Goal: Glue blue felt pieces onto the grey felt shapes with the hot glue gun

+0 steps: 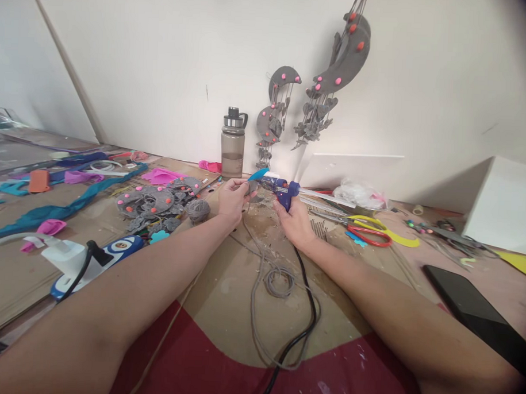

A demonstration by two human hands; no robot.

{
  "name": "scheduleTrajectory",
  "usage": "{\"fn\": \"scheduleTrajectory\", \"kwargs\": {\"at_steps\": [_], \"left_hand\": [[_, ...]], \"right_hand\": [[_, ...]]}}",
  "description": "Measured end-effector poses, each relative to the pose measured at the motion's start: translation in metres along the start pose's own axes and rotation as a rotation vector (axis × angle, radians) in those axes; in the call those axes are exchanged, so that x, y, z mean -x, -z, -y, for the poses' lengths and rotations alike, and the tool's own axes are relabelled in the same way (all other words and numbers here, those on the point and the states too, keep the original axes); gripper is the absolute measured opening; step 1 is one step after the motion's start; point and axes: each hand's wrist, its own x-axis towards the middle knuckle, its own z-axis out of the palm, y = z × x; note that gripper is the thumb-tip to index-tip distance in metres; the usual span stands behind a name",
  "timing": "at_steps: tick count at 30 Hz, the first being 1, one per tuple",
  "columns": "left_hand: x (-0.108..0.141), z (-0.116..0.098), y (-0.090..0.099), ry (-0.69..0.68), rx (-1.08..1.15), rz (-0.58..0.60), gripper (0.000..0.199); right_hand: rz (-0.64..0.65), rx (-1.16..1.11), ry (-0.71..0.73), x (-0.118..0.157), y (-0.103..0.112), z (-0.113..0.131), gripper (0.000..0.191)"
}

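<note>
My right hand [297, 222] is closed round the handle of a blue glue gun [282, 189], which points left; a clear glue stick [327, 199] seems to stick out behind it. In my left hand [232, 200], finger and thumb pinch a small grey felt piece [251, 189] close to the gun's nozzle. A bright blue piece [258, 174] shows just above the felt. Grey yarn [261, 254] runs down from the left fingers and lies in loose coils on the cardboard [225, 293]. From the gun's handle a black cord [313, 313] trails toward me.
Left of my hands lie a grey yarn ball [197, 211], grey felt shapes with pink dots [148, 200] and a power strip [123, 248]. A water bottle [232, 144] stands by the wall. To the right are red-handled scissors [369, 236] and a phone [470, 302]. Grey moon hangings [345, 56] hang behind.
</note>
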Motion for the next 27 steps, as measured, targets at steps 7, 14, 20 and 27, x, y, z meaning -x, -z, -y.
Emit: {"fn": "scheduleTrajectory", "kwargs": {"at_steps": [7, 14, 20, 27], "left_hand": [[0.001, 0.0, 0.0, 0.0, 0.012, 0.012, 0.017], [0.001, -0.001, -0.001, 0.0, 0.014, 0.009, 0.017], [0.001, -0.001, -0.001, 0.006, 0.018, 0.014, 0.019], [0.001, -0.001, -0.001, 0.002, 0.017, 0.013, 0.018]], "right_hand": [[0.006, -0.043, -0.059, 0.0, -0.001, -0.003, 0.031], [-0.014, -0.008, -0.087, -0.001, -0.003, -0.007, 0.033], [-0.017, -0.006, -0.077, 0.0, -0.004, -0.008, 0.034], [-0.036, 0.015, -0.104, -0.003, -0.005, -0.014, 0.034]]}}
